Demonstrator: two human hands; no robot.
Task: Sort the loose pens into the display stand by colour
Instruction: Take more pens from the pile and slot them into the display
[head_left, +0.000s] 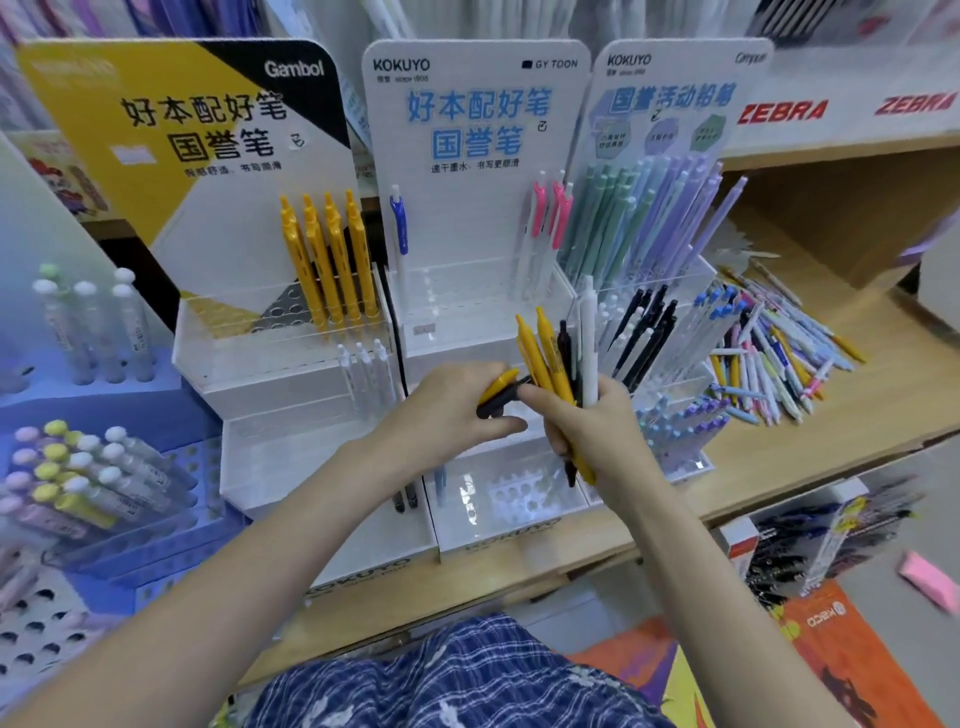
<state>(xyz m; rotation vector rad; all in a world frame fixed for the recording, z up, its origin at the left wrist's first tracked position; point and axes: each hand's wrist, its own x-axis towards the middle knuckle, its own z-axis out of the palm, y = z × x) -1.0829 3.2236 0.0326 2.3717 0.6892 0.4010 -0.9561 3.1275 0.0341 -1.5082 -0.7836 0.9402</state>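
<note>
My right hand (592, 431) grips a bunch of pens (558, 358) upright: two yellow, a black one and a white one. My left hand (452, 410) pinches a yellow and black pen (500, 393) lying sideways, its tip touching the bunch. Behind the hands stands the clear acrylic display stand (291, 332) with the yellow Gambol board. Several yellow pens (330, 260) stand in its top row and white pens (366, 371) in a lower row. The middle stand (467, 291) holds one blue pen (399, 234) and pink pens (550, 223). A loose pile of mixed pens (774, 353) lies on the wooden shelf at right.
A third stand (649, 291) at right holds pastel green and purple pencils, black pens and blue ones. A blue rack (78, 478) of correction tapes sits at far left. The wooden shelf edge (519, 587) runs in front. Boxes and an orange package lie on the floor at lower right.
</note>
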